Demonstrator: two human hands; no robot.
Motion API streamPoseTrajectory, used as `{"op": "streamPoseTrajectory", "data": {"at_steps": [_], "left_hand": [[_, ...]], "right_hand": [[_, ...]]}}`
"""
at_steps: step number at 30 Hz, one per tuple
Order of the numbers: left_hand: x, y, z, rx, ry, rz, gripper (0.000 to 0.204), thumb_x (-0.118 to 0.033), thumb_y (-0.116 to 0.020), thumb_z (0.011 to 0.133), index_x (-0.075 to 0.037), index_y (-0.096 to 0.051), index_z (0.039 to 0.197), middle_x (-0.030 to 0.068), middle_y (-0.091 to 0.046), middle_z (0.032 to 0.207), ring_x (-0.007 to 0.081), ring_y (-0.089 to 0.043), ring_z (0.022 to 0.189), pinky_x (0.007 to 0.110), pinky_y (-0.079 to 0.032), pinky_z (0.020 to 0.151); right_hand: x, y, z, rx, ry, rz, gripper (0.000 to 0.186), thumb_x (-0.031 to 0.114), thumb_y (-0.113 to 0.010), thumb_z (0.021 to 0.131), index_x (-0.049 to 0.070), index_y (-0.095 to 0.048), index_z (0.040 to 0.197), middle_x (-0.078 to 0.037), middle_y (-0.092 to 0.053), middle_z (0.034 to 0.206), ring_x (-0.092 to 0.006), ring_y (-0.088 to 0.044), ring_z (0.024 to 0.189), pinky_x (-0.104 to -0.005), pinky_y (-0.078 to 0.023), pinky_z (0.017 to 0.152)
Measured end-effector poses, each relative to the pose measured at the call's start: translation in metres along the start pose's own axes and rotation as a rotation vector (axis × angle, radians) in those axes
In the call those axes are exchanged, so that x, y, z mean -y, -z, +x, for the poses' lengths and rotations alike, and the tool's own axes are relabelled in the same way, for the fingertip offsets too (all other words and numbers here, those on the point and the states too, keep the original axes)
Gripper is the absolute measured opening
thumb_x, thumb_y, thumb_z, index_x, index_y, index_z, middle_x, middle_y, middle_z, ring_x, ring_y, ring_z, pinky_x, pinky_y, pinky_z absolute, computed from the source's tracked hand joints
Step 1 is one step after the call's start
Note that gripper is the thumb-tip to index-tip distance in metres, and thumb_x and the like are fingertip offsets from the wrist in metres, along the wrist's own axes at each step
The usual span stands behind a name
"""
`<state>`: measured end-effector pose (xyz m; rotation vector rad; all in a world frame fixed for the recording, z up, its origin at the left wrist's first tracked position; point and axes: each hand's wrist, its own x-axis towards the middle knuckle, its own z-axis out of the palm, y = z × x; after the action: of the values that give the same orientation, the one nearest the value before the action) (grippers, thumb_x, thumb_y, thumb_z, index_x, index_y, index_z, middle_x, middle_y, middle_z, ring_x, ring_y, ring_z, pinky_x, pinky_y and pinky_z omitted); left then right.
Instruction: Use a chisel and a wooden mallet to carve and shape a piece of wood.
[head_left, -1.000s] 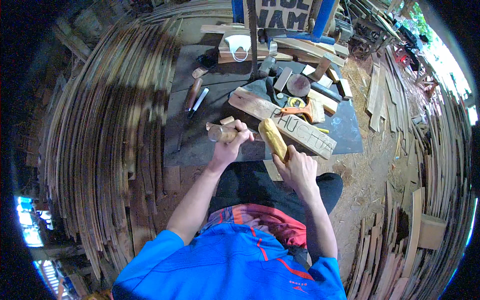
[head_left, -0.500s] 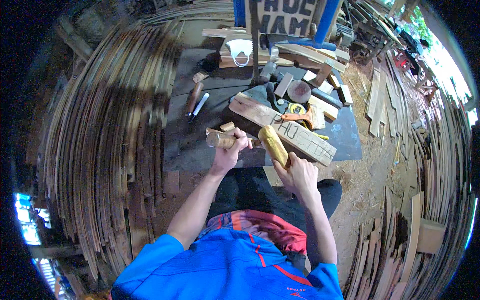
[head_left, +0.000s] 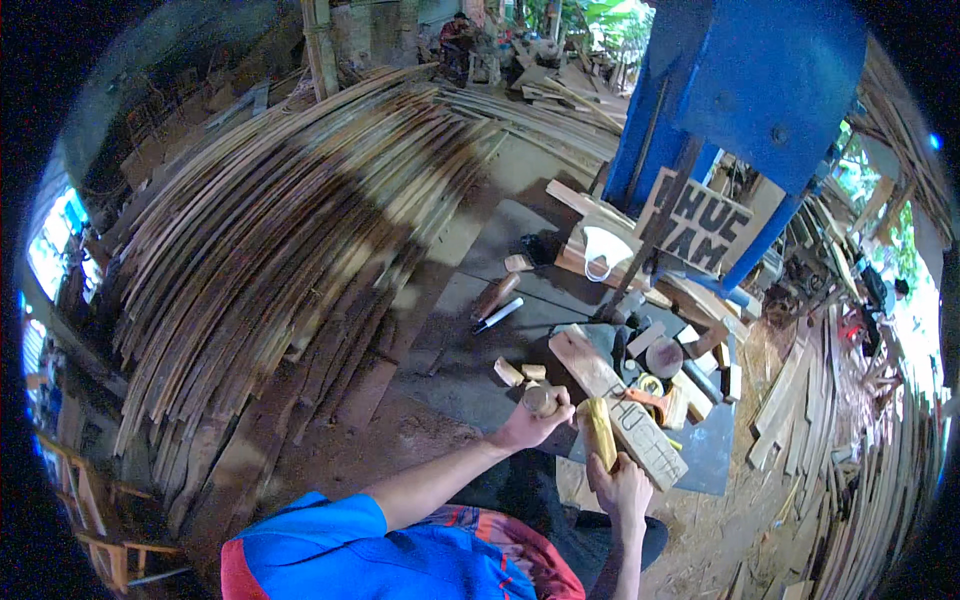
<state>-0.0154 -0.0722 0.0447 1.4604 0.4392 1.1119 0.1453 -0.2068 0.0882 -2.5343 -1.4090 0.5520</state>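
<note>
My left hand (head_left: 528, 428) is wrapped round a brown wooden handle (head_left: 540, 400) with a round butt end; whatever extends from its other side is hidden by my fingers. To its right, my right hand (head_left: 622, 488) grips the near end of a thick, rounded yellow wooden piece (head_left: 597, 432), which points up and away. Just beyond both hands lies a light wooden board (head_left: 650, 448) with dark hand-drawn letters, resting slanted on the dark work surface (head_left: 440, 395). Two small wood offcuts (head_left: 508, 372) lie past my left hand.
A white marker (head_left: 500, 314) and a brown handle (head_left: 495, 297) lie on the surface. An orange-handled brush (head_left: 650, 402), a tape measure (head_left: 648, 385) and wood blocks crowd the right. Blue machinery (head_left: 770, 90) rises behind. Long wood strips (head_left: 270, 270) fill the left. A person (head_left: 457, 40) sits far off.
My view has swung left and up, so the table and hands appear lower and further right. Both hands keep their holds on the handle and the yellow wooden piece.
</note>
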Motion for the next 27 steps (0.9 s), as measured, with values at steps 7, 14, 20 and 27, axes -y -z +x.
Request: {"op": "streamPoseTrajectory", "data": {"at_steps": [7,14,20,27], "left_hand": [[-0.002,-0.005,-0.003,0.050,0.054,-0.030,0.021,-0.011,-0.062,0.094,-0.005,-0.052,0.077,-0.0027,-0.054,0.071,0.0040,-0.050,0.070,0.024,-0.041,0.064],[0.007,-0.008,-0.010,0.030,0.021,-0.038,0.019,-0.012,-0.062,0.094,-0.005,-0.053,0.078,-0.0017,-0.055,0.071,0.0050,-0.050,0.069,0.025,-0.041,0.063],[0.008,-0.005,-0.013,0.000,0.036,0.020,0.019,-0.013,-0.061,0.094,-0.005,-0.055,0.078,-0.0023,-0.056,0.070,0.0047,-0.051,0.068,0.025,-0.042,0.063],[0.021,-0.003,-0.011,-0.040,0.078,-0.007,0.019,-0.015,-0.060,0.095,-0.005,-0.056,0.080,-0.0023,-0.058,0.071,0.0043,-0.052,0.068,0.024,-0.043,0.062]], "right_hand": [[-0.003,0.000,0.001,0.001,-0.001,-0.049,0.058,0.063,-0.054,0.086,0.006,-0.062,0.095,-0.023,-0.069,0.084,-0.0423,-0.067,0.085,-0.0524,-0.051,0.075],[-0.011,-0.004,0.007,-0.012,0.025,-0.061,0.058,0.064,-0.054,0.087,0.007,-0.061,0.092,-0.021,-0.069,0.082,-0.0408,-0.068,0.083,-0.0509,-0.051,0.072],[-0.004,0.002,0.002,0.015,0.001,-0.055,0.061,0.067,-0.052,0.086,0.006,-0.061,0.092,-0.020,-0.070,0.083,-0.0400,-0.068,0.084,-0.0505,-0.051,0.073],[-0.011,-0.007,0.003,0.016,-0.002,-0.007,0.064,0.069,-0.051,0.086,0.006,-0.061,0.094,-0.021,-0.069,0.085,-0.0412,-0.067,0.085,-0.0509,-0.051,0.074]]}}
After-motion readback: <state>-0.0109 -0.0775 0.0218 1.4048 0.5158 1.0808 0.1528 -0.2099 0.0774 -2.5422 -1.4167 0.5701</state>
